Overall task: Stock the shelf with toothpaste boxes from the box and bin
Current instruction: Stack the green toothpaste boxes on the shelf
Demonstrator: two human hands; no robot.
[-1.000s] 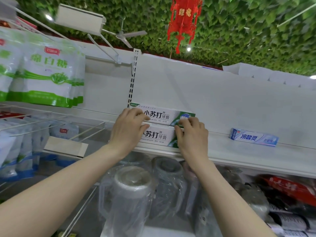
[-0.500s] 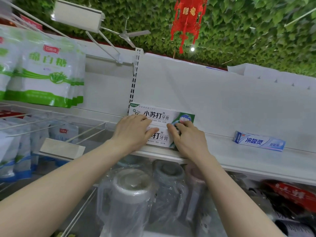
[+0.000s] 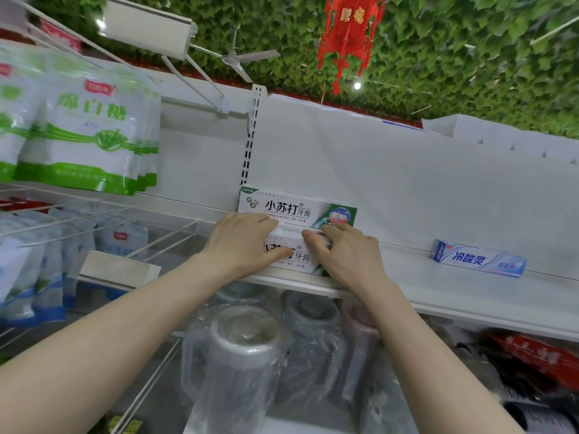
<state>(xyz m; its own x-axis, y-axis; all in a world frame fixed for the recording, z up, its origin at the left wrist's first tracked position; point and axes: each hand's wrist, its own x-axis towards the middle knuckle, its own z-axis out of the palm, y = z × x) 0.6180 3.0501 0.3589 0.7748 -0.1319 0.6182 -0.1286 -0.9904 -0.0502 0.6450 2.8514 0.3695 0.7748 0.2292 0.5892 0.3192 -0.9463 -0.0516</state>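
Two hands meet at the middle of the frame on the front toothpaste box (image 3: 296,257), a white-and-green carton lying lengthwise at the front edge of the white shelf (image 3: 470,297). The left hand (image 3: 244,244) covers the carton's left end, its fingers bent over the top edge and its thumb laid across the printed face, so it grips the carton. The right hand (image 3: 347,256) grips the right end in the same way, fingers curled over the top and thumb pointing left along the upper edge, close to the left hand's fingertips. Just behind, and touching or nearly touching it, the rear toothpaste box (image 3: 294,208) of the same design stands on its long edge against the shelf's back panel, beside the slotted upright. Well apart to the right, on the same shelf, a blue toothpaste box (image 3: 477,257) lies lengthwise near the back panel. At the upper left hang white-and-green sugar bags (image 3: 87,133), with blue-trimmed bags blurred below them. Under the shelf, at the lower middle, stand jugs (image 3: 241,349) wrapped in clear plastic. At the top of the frame a red lantern (image 3: 349,29) and a ceiling fan (image 3: 238,56) hang from a leaf-covered ceiling (image 3: 470,51)
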